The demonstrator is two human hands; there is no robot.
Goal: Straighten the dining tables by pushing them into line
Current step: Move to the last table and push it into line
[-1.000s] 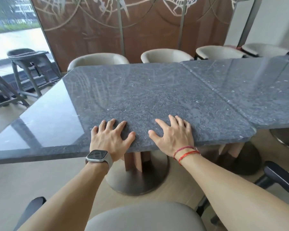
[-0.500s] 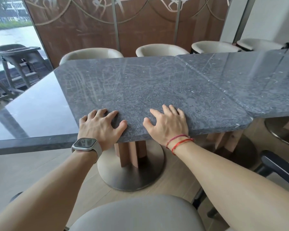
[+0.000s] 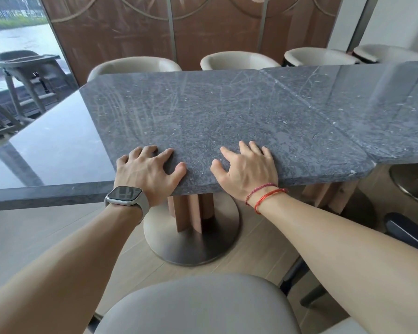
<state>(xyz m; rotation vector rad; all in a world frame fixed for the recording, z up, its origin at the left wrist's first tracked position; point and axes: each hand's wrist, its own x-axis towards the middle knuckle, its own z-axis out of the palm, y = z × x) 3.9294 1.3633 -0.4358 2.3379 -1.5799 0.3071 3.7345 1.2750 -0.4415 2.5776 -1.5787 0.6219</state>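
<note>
A grey stone dining table [image 3: 203, 116] on a round metal pedestal [image 3: 191, 237] stands in front of me. My left hand [image 3: 147, 172], with a watch on the wrist, lies flat on its near edge, fingers spread. My right hand [image 3: 249, 169], with red wrist strings, presses flat on the same edge a little to the right. A second grey table [image 3: 377, 104] abuts the first on the right along a slanted seam; its near edge sits further back than the first table's corner.
Several beige chairs [image 3: 135, 66] line the far side against a brown panel wall. A grey chair back [image 3: 198, 304] is just below me. A dark stool [image 3: 27, 68] stands at the left by the window. A dark chair arm [image 3: 408, 232] sits at right.
The table's near edge and both hands have come closer under me as the view tipped down. The hands slid back to the edge; the left fingers curl slightly more.
</note>
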